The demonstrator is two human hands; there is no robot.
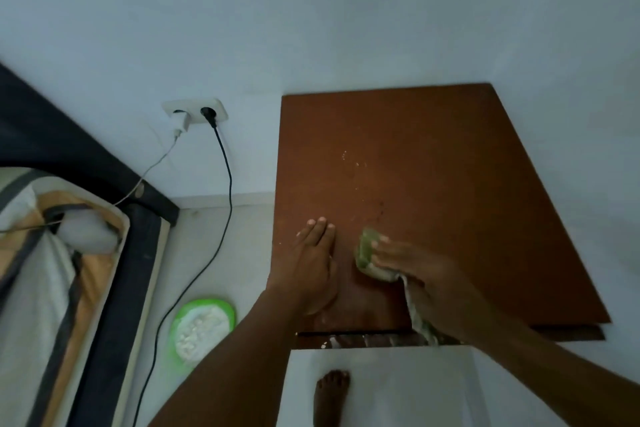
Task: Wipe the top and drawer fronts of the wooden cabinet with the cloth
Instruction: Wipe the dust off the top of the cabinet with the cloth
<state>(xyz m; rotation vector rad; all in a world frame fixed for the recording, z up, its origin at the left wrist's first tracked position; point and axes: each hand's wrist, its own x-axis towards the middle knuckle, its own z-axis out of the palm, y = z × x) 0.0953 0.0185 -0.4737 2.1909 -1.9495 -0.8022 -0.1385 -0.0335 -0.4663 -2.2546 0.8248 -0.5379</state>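
Note:
The brown wooden cabinet top (433, 166) fills the middle right, seen from above, against a white wall. My left hand (311, 260) lies flat on its near left part, fingers together and holding nothing. My right hand (415, 263) presses a greenish cloth (369, 250) onto the top just right of the left hand; a tail of the cloth hangs over the front edge. Small white specks dot the top farther back. Only a thin strip of the drawer fronts (363, 340) shows under the front edge.
A bed with a dark frame (114, 288) stands at the left. A wall socket (197, 113) holds a white charger and a black plug, whose cable runs down to the floor. A green plate with white bits (202, 326) lies on the floor. My bare foot (330, 395) stands below the cabinet.

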